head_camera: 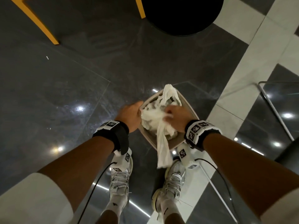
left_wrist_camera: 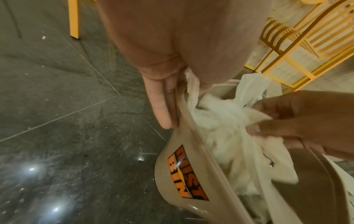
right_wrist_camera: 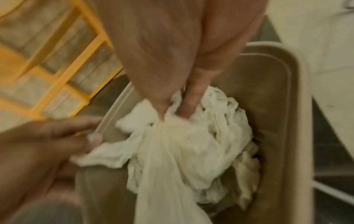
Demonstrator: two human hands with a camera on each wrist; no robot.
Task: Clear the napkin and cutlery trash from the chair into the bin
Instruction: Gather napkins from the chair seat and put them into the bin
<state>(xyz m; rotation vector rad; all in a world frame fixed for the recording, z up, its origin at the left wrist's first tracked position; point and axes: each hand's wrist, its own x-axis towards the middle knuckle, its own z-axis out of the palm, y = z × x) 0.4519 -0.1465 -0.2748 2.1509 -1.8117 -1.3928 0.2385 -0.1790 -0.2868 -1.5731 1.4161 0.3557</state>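
So, two hands at one beige dustbin [head_camera: 188, 102], stuffed with white napkins.

Left hand [head_camera: 130, 115] grips the bin's rim, fingers outside; right hand [head_camera: 177, 118] pinches the crumpled napkin wad [head_camera: 152, 117] inside, one strip hanging over the edge. Two yellow chair legs [head_camera: 34, 20] behind.

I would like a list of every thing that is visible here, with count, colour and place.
bin: one, beige, on the floor by the feet, orange label on its side
napkins: white crumpled mass, number unclear, in the bin, one strip hanging over the rim
chair legs: two, yellow, top of the head view
round base: one, black, top
metal frame: one, silver, right
floor: dark tiles, white strip at right
shoes: two, silver-white
left hand: on the bin rim
right hand: pinching the napkins
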